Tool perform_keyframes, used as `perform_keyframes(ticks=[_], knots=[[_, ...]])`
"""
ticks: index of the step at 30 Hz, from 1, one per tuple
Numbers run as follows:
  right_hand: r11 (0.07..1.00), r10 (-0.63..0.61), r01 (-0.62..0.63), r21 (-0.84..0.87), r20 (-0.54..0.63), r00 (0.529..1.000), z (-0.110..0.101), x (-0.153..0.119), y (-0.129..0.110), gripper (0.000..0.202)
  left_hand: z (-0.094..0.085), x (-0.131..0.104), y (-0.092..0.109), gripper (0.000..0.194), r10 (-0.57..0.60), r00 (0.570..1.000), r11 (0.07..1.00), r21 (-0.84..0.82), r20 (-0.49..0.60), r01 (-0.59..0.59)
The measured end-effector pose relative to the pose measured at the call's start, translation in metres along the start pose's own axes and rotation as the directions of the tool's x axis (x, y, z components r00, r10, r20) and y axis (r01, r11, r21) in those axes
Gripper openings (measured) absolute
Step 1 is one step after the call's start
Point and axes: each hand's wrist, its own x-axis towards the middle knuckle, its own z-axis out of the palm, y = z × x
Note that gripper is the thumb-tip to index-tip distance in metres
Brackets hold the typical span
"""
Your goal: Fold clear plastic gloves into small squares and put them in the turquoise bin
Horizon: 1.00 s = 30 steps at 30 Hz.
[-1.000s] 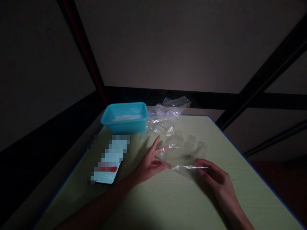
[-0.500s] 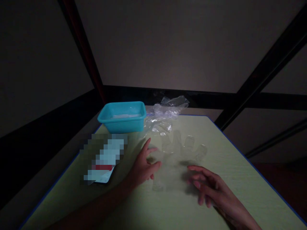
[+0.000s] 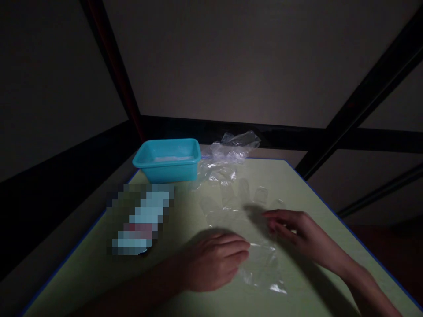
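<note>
A clear disposable plastic glove (image 3: 231,224) lies spread flat on the table, its fingers pointing away from me and its cuff near the front. Over the glove's lower left part is my left hand (image 3: 218,259), palm down with fingers stretched out flat, hiding some of the film. My right hand (image 3: 291,231) is above the glove's right side, by its outer finger. Its fingers are loosely bent, with thumb and fingertips a little apart and nothing visible between them. Behind the glove lies a crumpled heap of clear plastic (image 3: 234,147), perhaps more gloves.
A turquoise plastic basin (image 3: 168,169) with something white inside stands at the back left. In front of it lies a pixelated pale blue object (image 3: 148,215). The pale table (image 3: 317,211) has a blue edge, with a wall behind it.
My left hand has come nearer and turned palm down over the glove. My right hand has moved up, its fingers drawn closer together. The glove's cuff part now lies spread out towards the front.
</note>
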Motion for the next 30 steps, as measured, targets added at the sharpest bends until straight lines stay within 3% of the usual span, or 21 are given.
perform_keyframes(ticks=[3,5,10,16,22,25,28,30], knots=[[0.957,-0.248,0.258,-0.134,0.085,0.965,0.013,0.032,-0.008,0.033,-0.003,-0.001,0.000,0.047,0.012,0.979,0.999,-0.034,0.202,-0.005],[0.914,-0.337,0.370,-0.168,0.195,0.921,0.027,0.048,-0.008,0.040,-0.005,-0.002,0.000,0.058,-0.010,0.960,0.997,-0.068,0.280,0.030],[0.829,-0.353,0.478,-0.291,0.390,0.850,0.054,0.067,0.002,0.052,-0.007,-0.004,0.001,0.056,-0.022,0.943,0.992,-0.112,0.333,0.063],[0.777,-0.336,0.492,-0.392,0.403,0.851,0.048,0.088,0.024,0.054,-0.010,-0.002,0.002,0.051,-0.012,0.947,0.989,-0.137,0.321,0.059],[0.834,-0.312,0.418,-0.360,0.316,0.896,0.038,0.114,0.045,0.053,-0.011,-0.002,0.002,0.052,-0.024,0.938,0.986,-0.148,0.345,0.079],[0.900,-0.343,0.364,-0.239,0.126,0.931,0.028,0.113,0.048,0.052,-0.010,-0.003,0.001,0.054,-0.018,0.948,0.981,-0.180,0.318,0.079],[0.949,-0.300,0.282,-0.144,-0.127,0.945,0.010,0.095,0.045,0.043,-0.007,-0.005,-0.002,0.048,-0.106,0.980,0.954,-0.261,0.169,0.148],[0.958,-0.268,0.245,-0.146,-0.167,0.949,-0.001,0.075,0.038,0.033,-0.003,-0.004,-0.007,0.037,-0.283,0.959,0.895,-0.368,-0.030,0.253]])
